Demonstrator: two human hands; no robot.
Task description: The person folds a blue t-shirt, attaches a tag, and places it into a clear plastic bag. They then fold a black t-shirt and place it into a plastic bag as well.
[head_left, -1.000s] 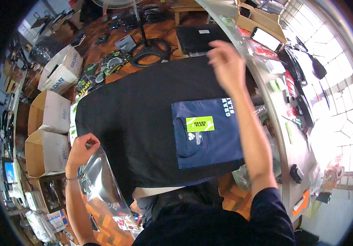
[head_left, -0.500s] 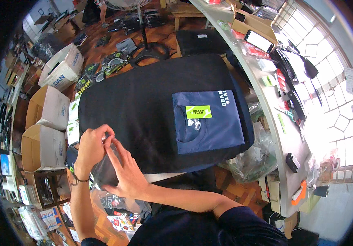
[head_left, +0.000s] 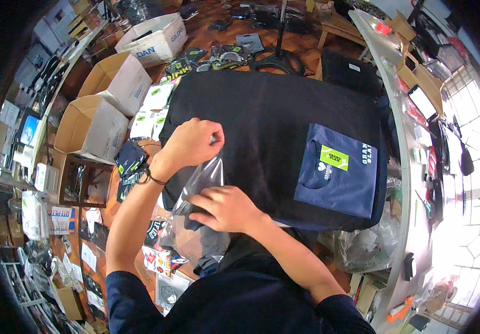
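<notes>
My left hand (head_left: 192, 142) is closed, pinching the upper end of a clear plastic bag (head_left: 210, 172) over the left side of a black-covered table (head_left: 262, 106). The bag hangs down toward me past the table's near edge. My right hand (head_left: 230, 209) lies against the bag lower down, fingers slightly bent and thumb apart. To the right, a folded navy T-shirt (head_left: 340, 192) lies flat with its collar toward the left. A lime-green card (head_left: 334, 158) rests on it near the neck. Neither hand touches the shirt.
Open cardboard boxes (head_left: 92, 128) stand at the left, with packaged items (head_left: 156, 100) beside the table. A long bench (head_left: 398, 139) holding a phone (head_left: 422, 103) and tools runs along the right. Beyond the table stands a fan base (head_left: 276, 62). Plastic wrap (head_left: 362, 250) bulges below the right corner.
The view has swung left, shifting the scene rightward. My hands were close together at the bag's edge; now they are apart, the right one lower, with the bag stretched out between them.
</notes>
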